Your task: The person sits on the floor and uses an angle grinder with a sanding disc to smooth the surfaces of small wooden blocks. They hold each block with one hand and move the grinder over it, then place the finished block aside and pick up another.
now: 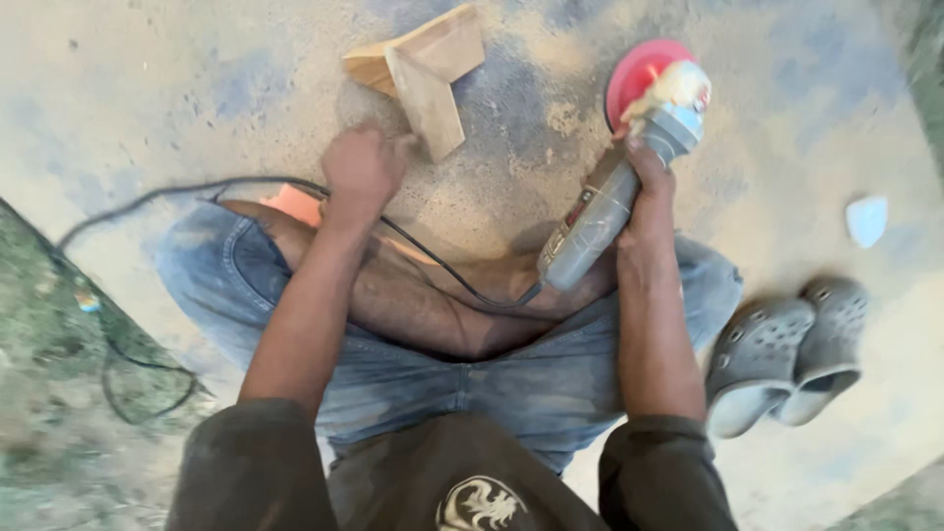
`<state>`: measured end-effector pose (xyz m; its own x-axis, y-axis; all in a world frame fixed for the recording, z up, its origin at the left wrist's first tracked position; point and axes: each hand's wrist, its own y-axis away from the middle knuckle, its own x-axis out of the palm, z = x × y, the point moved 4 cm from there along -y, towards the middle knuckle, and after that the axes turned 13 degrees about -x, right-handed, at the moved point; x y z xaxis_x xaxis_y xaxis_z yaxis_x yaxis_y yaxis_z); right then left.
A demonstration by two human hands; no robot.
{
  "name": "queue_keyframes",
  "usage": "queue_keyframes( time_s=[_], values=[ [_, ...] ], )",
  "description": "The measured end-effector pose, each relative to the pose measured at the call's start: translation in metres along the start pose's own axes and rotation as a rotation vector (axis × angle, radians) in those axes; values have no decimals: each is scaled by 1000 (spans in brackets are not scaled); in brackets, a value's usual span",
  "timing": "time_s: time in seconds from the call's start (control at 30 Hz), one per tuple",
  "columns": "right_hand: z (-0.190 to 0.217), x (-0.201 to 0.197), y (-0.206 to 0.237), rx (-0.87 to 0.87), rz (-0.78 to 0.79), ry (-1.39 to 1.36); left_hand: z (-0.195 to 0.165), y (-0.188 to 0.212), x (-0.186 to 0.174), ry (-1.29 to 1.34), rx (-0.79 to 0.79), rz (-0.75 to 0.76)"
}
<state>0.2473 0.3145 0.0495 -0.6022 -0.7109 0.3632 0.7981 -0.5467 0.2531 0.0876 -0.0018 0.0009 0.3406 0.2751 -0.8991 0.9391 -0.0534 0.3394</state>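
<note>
I sit cross-legged on a dusty floor. My right hand [651, 192] grips a grey angle grinder [600, 211] with a red sanding disc [637, 71] at its far end, held up at a slant. My left hand [362, 167] is closed and rests on the floor just below a wooden piece [425, 67] made of two joined boards; whether it touches the wood I cannot tell. The grinder's black cable [433, 261] runs across my legs to the left.
Sawdust covers the floor. A pair of grey clogs [787, 349] lies at my right. A small white scrap [867, 218] sits further right. An orange piece [295, 205] shows beside my left knee. Rough green ground borders the left edge.
</note>
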Motion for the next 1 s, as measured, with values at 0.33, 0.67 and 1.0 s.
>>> queue_keyframes(
  time_s=[0.33,0.67,1.0],
  values=[
    [5,-11,-1,125,-58,-185,-118,-132,9,-166,267,3],
    [9,-13,8,108,-65,-191,-49,-68,1,570,410,191],
    [27,44,40,169,111,-64,1,-70,28,660,372,233]
  ],
)
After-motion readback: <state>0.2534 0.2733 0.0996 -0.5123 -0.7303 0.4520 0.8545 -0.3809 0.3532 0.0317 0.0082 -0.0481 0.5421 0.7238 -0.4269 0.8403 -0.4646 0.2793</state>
